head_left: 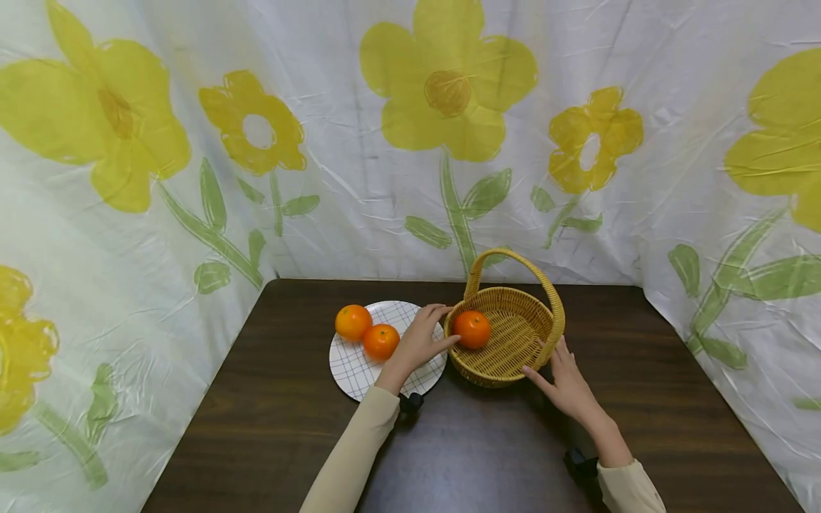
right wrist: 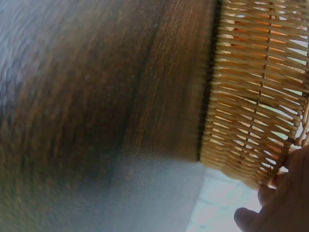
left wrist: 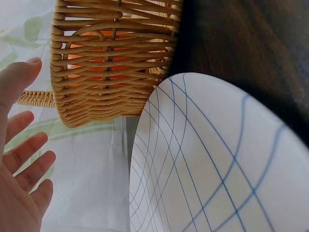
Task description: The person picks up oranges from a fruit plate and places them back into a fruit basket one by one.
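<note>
A wicker basket [head_left: 490,370] with an arched handle stands on the table, an orange [head_left: 472,329] inside at its left. My left hand [head_left: 420,342] reaches over a white plate [head_left: 349,377] with a grid pattern, fingers spread and fingertips near the basket's left rim. In the left wrist view its thumb and loosely bent fingers hold nothing. My right hand [head_left: 567,381] holds the basket's right side by the handle's base, thumb at the front rim. Its fingers [right wrist: 268,193] lie against the woven wall in the right wrist view; part of their grip is hidden.
Two more oranges, one [head_left: 353,323] at the back left and one [head_left: 381,342] nearer the middle, sit on the plate, left of the basket. The dark wooden table [head_left: 269,427] ends at a white curtain [head_left: 346,214] printed with yellow flowers, close behind the basket.
</note>
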Demonstrator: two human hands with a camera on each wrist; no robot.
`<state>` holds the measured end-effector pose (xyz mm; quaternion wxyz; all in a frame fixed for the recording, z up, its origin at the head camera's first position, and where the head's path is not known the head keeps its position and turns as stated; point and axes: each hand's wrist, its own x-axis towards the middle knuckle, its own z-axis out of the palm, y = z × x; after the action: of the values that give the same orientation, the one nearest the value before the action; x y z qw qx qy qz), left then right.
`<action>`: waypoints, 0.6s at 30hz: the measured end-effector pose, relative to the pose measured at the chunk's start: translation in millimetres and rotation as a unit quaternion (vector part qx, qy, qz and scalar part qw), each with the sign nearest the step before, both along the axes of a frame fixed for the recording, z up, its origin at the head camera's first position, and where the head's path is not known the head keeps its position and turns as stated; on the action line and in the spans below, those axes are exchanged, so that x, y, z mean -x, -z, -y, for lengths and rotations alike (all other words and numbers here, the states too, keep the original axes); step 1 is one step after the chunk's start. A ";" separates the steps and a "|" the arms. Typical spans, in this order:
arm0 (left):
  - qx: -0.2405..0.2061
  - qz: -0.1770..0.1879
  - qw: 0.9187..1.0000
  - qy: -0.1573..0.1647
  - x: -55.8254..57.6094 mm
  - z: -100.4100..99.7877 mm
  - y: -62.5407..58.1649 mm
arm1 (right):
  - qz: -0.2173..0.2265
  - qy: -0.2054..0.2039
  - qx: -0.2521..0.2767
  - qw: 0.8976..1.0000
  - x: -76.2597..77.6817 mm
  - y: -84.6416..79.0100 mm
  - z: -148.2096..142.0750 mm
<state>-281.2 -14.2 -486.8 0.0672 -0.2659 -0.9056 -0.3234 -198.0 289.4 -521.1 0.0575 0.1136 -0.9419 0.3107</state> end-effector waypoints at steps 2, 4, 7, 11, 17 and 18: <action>-0.006 -0.004 1.000 -0.003 -2.9 2.1 -0.4 | 0.000 0.000 0.002 1.000 -0.4 -0.6 0.5; -0.011 -0.011 1.000 -0.007 -5.3 4.3 -0.8 | -0.001 0.000 0.000 1.000 -0.7 -1.1 0.8; -0.018 -0.023 1.000 -0.011 -7.6 7.8 -1.2 | -0.002 0.001 -0.003 1.000 -1.1 -1.7 1.1; -0.016 -0.034 0.999 -0.016 -9.4 12.2 -0.5 | -0.001 0.001 -0.001 1.000 -1.6 -2.5 1.4; -0.025 -0.063 0.997 -0.026 -14.6 19.2 0.1 | -0.005 0.000 -0.003 1.000 -1.8 -1.8 1.0; -0.028 -0.068 0.997 -0.028 -15.9 20.5 -0.1 | -0.006 0.000 -0.004 1.000 -1.9 -1.6 1.0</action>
<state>-265.3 -34.7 -486.8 0.1446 -0.2601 -0.8965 -0.3281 -196.1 288.5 -519.5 0.0630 0.1159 -0.9427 0.3064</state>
